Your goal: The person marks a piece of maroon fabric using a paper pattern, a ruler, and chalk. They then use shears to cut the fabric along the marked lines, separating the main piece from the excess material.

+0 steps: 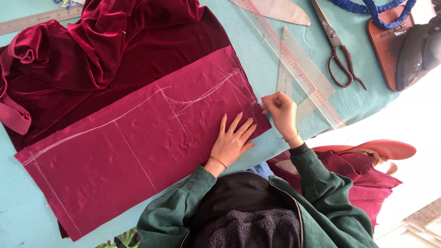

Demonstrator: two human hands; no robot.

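Observation:
A crimson fabric panel (138,142) lies flat on the teal table (27,216), marked with white chalk lines and a curve. My left hand (232,138) rests flat on its near right corner, fingers spread, with rings and a bracelet. My right hand (280,112) sits at the panel's right edge and pinches a small white piece of chalk (262,104) against the cloth. Both arms wear dark green sleeves.
Bunched dark red velvet (92,50) lies beyond the panel. Clear plastic rulers (294,64), a set square, scissors (337,50) and a flatiron (420,53) on its brown rest sit to the right. A metal ruler (36,18) is at the far left. More red cloth (363,183) hangs off the table.

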